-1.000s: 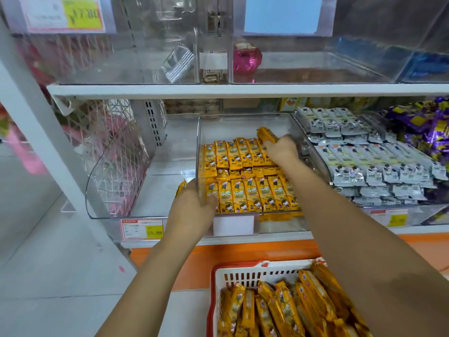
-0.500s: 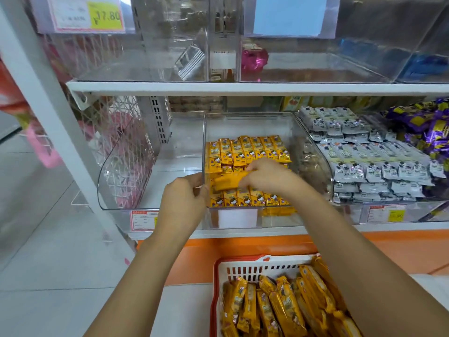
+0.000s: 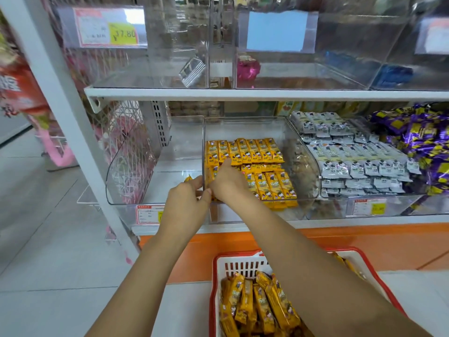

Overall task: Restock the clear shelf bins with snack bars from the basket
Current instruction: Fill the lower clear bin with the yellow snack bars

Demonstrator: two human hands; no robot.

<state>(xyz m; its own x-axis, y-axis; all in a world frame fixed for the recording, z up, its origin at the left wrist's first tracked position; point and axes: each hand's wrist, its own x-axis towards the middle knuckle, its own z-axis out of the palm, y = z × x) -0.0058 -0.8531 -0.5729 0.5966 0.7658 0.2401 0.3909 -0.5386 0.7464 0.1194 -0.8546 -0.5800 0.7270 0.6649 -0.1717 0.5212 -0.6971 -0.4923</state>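
Note:
Yellow snack bars [image 3: 255, 152] lie in two rows inside the middle clear bin [image 3: 245, 118] on the lower shelf. My right hand [image 3: 228, 183] is palm down over the bin's front left corner, index finger straight along the bars. What lies under the palm is hidden. My left hand [image 3: 184, 203] hovers just outside the bin's left wall, touching the right hand. It grips a yellow snack bar whose tip [image 3: 188, 178] pokes out above the fingers. Below, the red and white basket [image 3: 215, 276] holds several more yellow bars [image 3: 262, 305].
An empty clear bin [image 3: 131, 166] stands left of the middle one. To the right are bins of grey packets [image 3: 352, 164] and purple packets [image 3: 418, 139]. Clear bins fill the upper shelf [image 3: 243, 94]. A white upright post [image 3: 73, 122] stands at left.
My right hand came back from the rear row, took a bar near the left hand, and now sits at the bin's front left corner. The view has shifted down and left.

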